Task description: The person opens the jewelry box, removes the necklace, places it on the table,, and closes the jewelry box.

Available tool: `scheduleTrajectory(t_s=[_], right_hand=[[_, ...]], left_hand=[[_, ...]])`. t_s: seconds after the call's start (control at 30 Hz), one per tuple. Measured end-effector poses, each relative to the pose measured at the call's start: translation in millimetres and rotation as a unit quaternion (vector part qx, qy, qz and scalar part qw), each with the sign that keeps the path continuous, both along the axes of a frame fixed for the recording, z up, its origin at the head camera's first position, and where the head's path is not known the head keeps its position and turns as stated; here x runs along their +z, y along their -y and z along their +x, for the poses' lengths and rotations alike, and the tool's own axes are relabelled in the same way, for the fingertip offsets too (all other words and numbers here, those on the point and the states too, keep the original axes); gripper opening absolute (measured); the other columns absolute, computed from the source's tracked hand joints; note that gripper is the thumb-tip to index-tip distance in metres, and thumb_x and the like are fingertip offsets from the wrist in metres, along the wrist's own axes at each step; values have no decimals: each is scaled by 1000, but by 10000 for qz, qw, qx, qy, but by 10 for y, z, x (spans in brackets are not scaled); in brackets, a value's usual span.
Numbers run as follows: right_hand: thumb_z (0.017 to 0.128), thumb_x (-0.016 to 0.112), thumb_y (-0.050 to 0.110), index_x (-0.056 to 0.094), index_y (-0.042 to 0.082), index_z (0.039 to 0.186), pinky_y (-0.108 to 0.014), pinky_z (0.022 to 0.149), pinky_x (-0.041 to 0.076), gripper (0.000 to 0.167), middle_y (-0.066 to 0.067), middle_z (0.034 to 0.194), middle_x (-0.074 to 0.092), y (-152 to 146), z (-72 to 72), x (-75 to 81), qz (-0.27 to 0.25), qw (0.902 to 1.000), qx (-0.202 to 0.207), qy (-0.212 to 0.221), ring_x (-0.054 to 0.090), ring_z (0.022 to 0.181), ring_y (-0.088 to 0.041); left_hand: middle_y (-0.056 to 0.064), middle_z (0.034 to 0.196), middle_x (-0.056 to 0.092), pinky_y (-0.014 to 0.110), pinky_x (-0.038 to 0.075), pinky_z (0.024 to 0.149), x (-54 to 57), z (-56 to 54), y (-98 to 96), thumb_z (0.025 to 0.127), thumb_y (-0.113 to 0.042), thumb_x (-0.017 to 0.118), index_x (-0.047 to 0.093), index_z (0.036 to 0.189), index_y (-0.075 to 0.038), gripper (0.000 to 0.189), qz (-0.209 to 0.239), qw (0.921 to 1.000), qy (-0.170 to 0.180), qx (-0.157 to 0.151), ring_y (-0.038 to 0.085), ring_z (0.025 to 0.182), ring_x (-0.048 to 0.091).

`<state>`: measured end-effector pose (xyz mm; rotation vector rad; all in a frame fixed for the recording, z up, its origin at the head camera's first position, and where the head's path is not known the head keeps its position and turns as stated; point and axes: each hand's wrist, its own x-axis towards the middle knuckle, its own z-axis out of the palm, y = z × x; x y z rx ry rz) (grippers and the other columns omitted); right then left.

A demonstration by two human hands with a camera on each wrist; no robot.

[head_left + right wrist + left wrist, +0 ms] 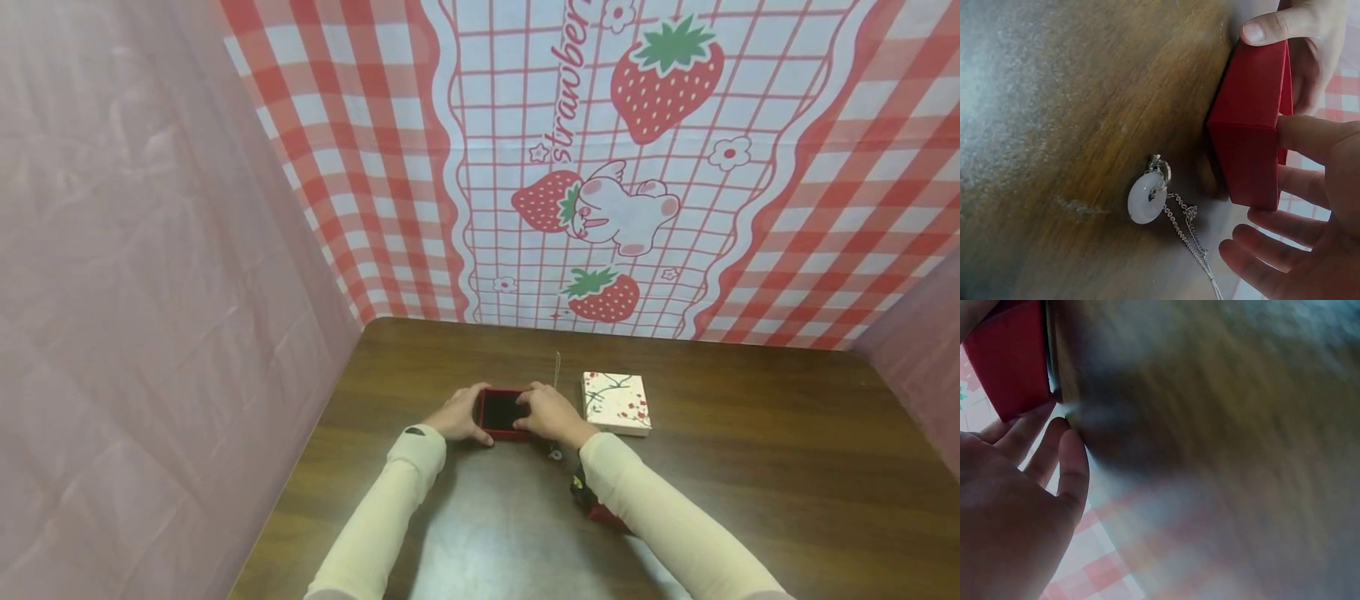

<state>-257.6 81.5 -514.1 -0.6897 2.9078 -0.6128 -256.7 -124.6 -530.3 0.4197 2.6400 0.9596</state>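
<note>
Left hand [459, 417] clamped on red box [1247, 94], left end, thumb in front. Right hand [551, 412] dips fingertips inside; can't tell if pinching. Box on wooden table [750, 433]; necklace [1139, 204] near right end, floral box [617, 403] farther right.

Left wrist view: the red box [1010, 362] is cut off at upper left, the left hand [1010, 515] at lower left; the table [1229, 425] is blurred. Right wrist view: the chain [1194, 247] runs off the bottom edge. Head view: a sleeve [652, 508] partly hides a red-and-black object [583, 493], lower centre.
</note>
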Motion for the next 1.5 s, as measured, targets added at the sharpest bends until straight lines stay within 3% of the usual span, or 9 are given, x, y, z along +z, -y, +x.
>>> scheduleTrajectory(t_s=[0.2,0.63,1.1,1.27,1.5], right_hand=[[78,80,27,71,4,110,-47,92,51,41,-16,115,62,-40,36,23,-154,9999,41,42,60,104,-32],[82,77,27,68,5,118,-49,95,49,43,-12,115,61,-193,125,276,-454,9989,45,63,57,107,-31],[84,76,28,67,7,121,-51,92,49,44,-15,118,61,-377,265,418,-764,9971,7,-53,57,108,-33],[84,75,27,67,5,119,-53,95,48,42,-17,117,63,-485,309,481,-804,9965,63,-230,58,110,-36],[83,76,23,69,1,111,-50,89,50,36,-15,105,66,-665,382,499,-812,9952,214,-509,61,99,-32]], left_hand=[[15,140,51,55,32,113,-21,13,-3,58,-18,92,41,142,-10,99,-8,9999,-97,-75,36,136,39],[17,130,55,52,35,111,10,-18,2,58,-15,92,42,140,-4,97,70,9992,-317,-248,36,128,43],[22,146,43,55,32,114,-30,-23,30,61,-17,91,33,147,-4,105,38,9998,-113,-170,39,138,35],[21,146,43,56,31,114,-12,-12,25,61,-17,91,33,148,-5,105,39,9999,-52,-135,39,139,34],[19,139,49,54,32,114,11,13,-3,59,-17,92,37,146,-4,104,23,9995,-225,-205,38,134,39]])
